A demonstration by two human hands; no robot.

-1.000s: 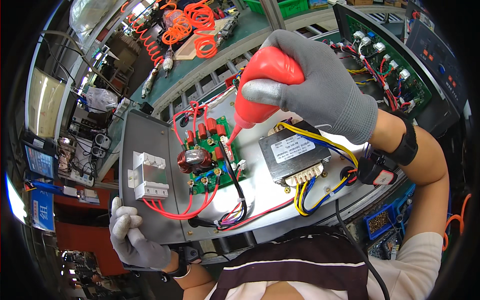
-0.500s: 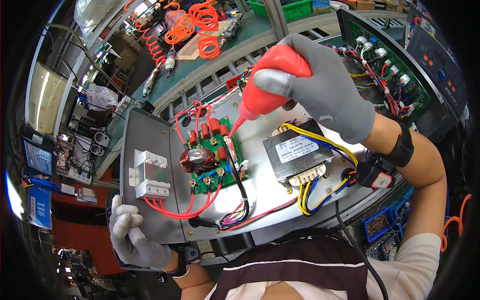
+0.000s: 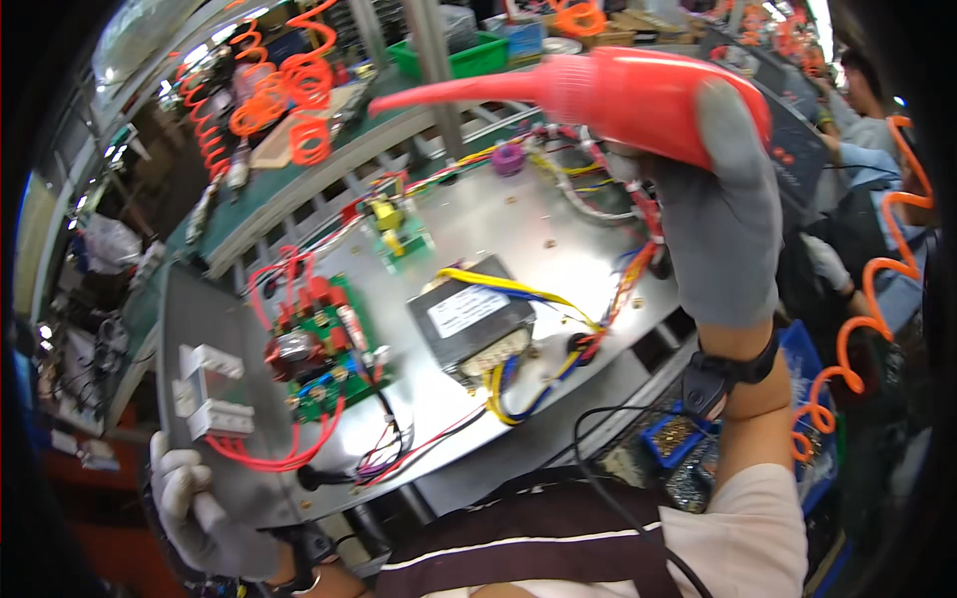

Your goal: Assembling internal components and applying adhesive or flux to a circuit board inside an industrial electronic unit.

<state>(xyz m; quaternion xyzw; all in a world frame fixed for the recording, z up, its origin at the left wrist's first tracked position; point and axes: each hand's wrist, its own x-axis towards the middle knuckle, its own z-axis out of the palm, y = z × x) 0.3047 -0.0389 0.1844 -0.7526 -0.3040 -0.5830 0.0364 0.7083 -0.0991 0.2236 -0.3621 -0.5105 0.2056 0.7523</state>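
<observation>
My right hand point(image 3: 723, 214), in a grey glove, grips a red rubber blower bulb point(image 3: 638, 90) held high, its long nozzle pointing left above the work. Below lies a bare metal chassis plate point(image 3: 543, 224) carrying a transformer point(image 3: 469, 319) with yellow and blue leads, a green circuit board point(image 3: 319, 359) with red parts, and a smaller green board point(image 3: 394, 234). My left hand point(image 3: 199, 513), in a white glove, holds the grey end panel point(image 3: 214, 399) of the chassis at its lower left corner. White terminal blocks point(image 3: 204, 394) sit on that panel.
Orange coiled air hoses point(image 3: 289, 90) hang over the green bench at the back. A green bin point(image 3: 454, 55) stands behind a metal post. Another orange coil point(image 3: 857, 339) hangs at the right, near a person's sleeve point(image 3: 832, 269). A blue tray of small parts point(image 3: 678, 444) sits under my right wrist.
My right hand has lifted the red blower up and to the right, away from the circuit board; its nozzle now points left. The view has swung right. My left hand keeps its hold.
</observation>
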